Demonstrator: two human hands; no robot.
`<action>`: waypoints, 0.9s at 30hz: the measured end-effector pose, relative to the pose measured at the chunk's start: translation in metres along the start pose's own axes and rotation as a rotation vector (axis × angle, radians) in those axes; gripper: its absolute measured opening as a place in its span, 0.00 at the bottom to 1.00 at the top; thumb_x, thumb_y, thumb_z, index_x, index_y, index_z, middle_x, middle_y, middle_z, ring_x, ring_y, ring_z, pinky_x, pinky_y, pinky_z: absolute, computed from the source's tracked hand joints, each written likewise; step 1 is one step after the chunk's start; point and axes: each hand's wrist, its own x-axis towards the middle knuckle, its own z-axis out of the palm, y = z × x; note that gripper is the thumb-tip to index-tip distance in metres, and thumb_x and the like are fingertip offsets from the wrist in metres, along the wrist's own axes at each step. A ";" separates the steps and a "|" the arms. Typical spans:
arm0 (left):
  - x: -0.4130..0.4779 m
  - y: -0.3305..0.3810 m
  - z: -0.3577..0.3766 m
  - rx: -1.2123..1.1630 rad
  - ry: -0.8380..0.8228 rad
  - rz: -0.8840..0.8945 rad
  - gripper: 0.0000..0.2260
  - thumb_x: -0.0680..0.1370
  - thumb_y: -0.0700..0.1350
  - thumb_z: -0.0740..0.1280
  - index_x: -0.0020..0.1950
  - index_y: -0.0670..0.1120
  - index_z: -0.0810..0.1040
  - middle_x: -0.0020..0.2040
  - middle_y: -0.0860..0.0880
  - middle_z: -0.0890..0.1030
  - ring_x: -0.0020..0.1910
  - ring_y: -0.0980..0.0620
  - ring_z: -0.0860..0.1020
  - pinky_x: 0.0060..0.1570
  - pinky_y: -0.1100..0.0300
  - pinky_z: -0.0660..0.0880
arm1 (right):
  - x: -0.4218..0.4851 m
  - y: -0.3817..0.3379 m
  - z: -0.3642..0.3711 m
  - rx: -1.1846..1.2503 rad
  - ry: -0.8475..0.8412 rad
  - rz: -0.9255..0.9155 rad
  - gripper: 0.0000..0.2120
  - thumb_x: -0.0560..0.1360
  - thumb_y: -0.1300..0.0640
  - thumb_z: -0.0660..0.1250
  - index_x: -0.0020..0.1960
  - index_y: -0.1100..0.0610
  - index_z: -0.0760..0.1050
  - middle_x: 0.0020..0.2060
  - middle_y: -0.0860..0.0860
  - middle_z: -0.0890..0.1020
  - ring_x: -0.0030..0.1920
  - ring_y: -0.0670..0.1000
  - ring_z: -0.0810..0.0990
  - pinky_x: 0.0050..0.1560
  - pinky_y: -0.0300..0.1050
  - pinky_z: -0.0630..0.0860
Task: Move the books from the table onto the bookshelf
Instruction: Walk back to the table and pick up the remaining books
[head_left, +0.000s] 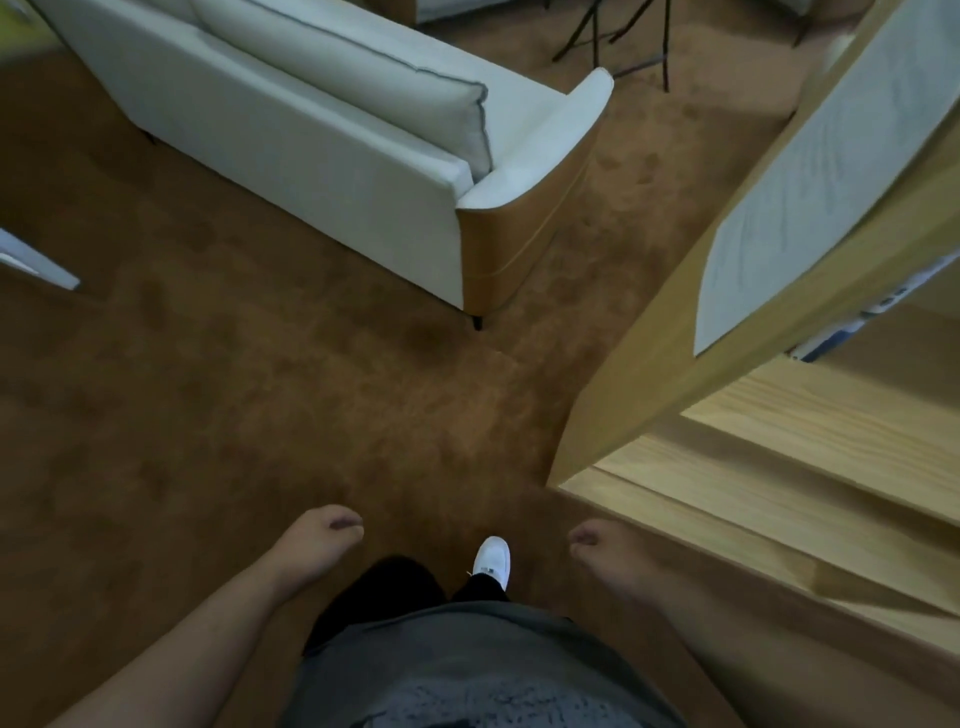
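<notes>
Person standing on brown carpet (234, 389), between a white sofa (291, 135) and a wooden bookshelf (649, 374).
The sofa is ahead, well apart. The bookshelf is just beside the right hand (597, 545). On one shelf lie blue-and-white things (852, 325), too blurred to call books. The right and left hand (322, 535) hang loosely curled and hold nothing. The mark on the white shoe (492, 561) is too small to read.
</notes>
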 end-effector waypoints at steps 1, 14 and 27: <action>0.005 0.005 -0.006 -0.007 0.015 -0.002 0.13 0.82 0.45 0.66 0.66 0.44 0.79 0.62 0.47 0.78 0.61 0.50 0.75 0.59 0.59 0.71 | 0.008 -0.007 -0.005 0.016 0.025 0.003 0.13 0.81 0.60 0.67 0.64 0.58 0.80 0.60 0.54 0.82 0.55 0.49 0.78 0.57 0.43 0.74; 0.107 0.098 -0.110 0.072 -0.012 0.098 0.11 0.82 0.43 0.66 0.63 0.43 0.80 0.59 0.46 0.80 0.55 0.51 0.77 0.49 0.62 0.71 | 0.080 -0.093 -0.064 0.244 0.088 0.111 0.07 0.80 0.57 0.67 0.55 0.53 0.83 0.47 0.49 0.84 0.47 0.49 0.81 0.46 0.43 0.75; 0.244 0.240 -0.246 0.338 -0.145 0.241 0.14 0.82 0.45 0.66 0.67 0.47 0.78 0.63 0.49 0.79 0.64 0.50 0.76 0.60 0.60 0.72 | 0.167 -0.216 -0.137 0.478 0.205 0.226 0.07 0.82 0.58 0.66 0.58 0.53 0.80 0.51 0.52 0.83 0.46 0.49 0.80 0.42 0.39 0.74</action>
